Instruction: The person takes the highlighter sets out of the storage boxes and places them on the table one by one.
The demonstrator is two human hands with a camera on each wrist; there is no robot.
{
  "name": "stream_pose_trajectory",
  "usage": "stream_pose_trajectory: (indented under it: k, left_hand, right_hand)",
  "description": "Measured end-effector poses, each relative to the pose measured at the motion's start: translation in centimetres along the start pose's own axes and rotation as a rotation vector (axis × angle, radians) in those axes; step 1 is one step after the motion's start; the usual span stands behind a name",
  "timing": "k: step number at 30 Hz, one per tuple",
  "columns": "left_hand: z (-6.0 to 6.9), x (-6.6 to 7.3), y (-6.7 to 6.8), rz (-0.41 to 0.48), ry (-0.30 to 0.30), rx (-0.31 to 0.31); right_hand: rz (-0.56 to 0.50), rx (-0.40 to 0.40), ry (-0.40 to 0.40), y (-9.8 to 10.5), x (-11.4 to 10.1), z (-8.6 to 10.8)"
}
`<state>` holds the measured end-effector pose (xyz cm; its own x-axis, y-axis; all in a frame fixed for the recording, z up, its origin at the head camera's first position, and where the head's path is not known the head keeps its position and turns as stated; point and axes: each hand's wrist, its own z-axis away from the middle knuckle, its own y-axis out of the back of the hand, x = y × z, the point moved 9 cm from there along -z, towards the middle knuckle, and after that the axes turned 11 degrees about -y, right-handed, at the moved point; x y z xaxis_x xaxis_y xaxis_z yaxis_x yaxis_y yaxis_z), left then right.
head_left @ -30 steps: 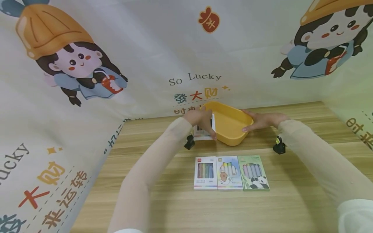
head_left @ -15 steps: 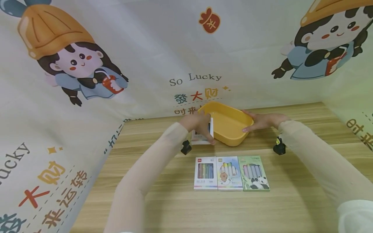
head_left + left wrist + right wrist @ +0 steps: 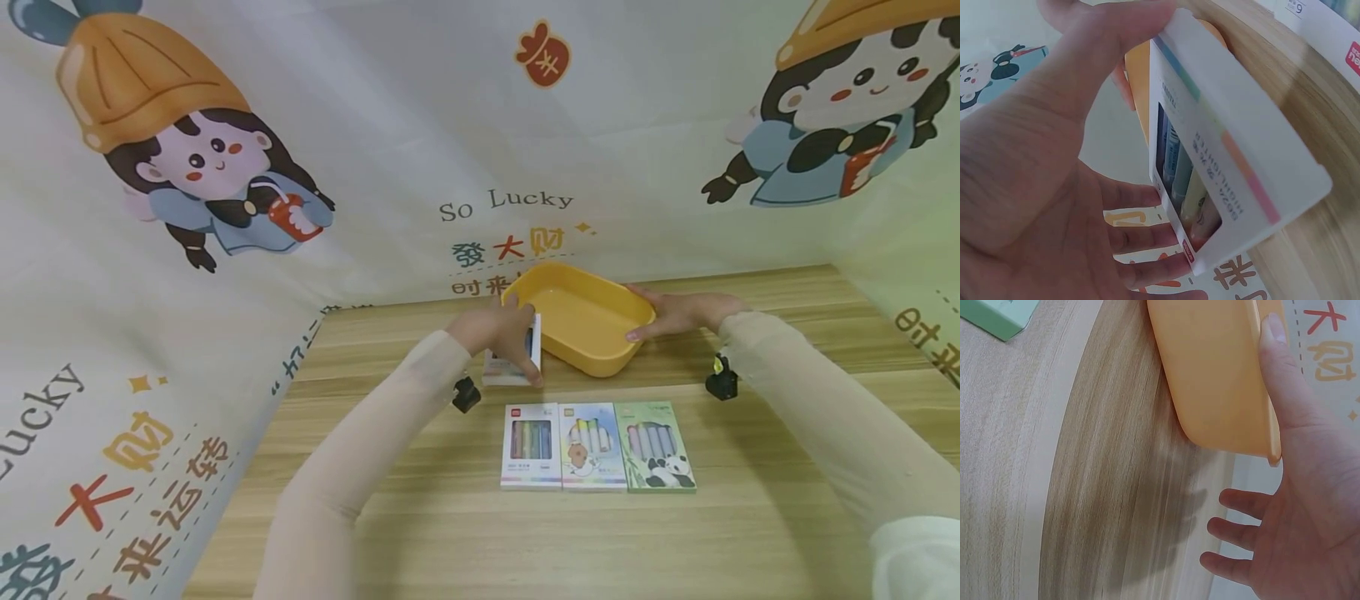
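My left hand (image 3: 495,327) grips a white box of highlighters (image 3: 1235,125), thumb on one edge and fingertips on the opposite one. Through its window, several pastel pens show in the left wrist view. Just right of this box, a yellow plastic basin (image 3: 588,354) stands by the back wall. My right hand (image 3: 678,313) holds the basin's right end, thumb over the rim; in the right wrist view the other visible fingers spread free of it. In front lie a white pen box (image 3: 531,473), a white-and-blue pen box (image 3: 593,481) and a green panda pen box (image 3: 660,446), side by side.
The wooden tabletop (image 3: 510,546) meets a white printed cloth (image 3: 390,167) at the back and both sides. A small black device (image 3: 466,394) hangs at the left wrist, and another black device (image 3: 722,382) at the right.
My left hand has drawn the highlighter box left and towards me, away from the basin. The right hand has stayed on the basin, and the row of boxes has not moved.
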<state>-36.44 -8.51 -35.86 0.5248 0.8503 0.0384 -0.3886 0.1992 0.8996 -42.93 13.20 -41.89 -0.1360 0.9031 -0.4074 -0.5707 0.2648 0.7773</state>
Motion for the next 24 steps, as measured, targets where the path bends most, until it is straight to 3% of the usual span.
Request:
stream_pose_trajectory:
  k: [14,24]
  left_hand:
    - [1.5,-1.0,-0.6,-0.024,0.014,0.04]
    - [2.5,-1.1,-0.9,0.053,0.008,0.075]
  right_hand:
    - [-0.007,-0.004,-0.001,-0.1,-0.2,0.4]
    - [0.004,0.002,0.017,0.0,0.0,0.0]
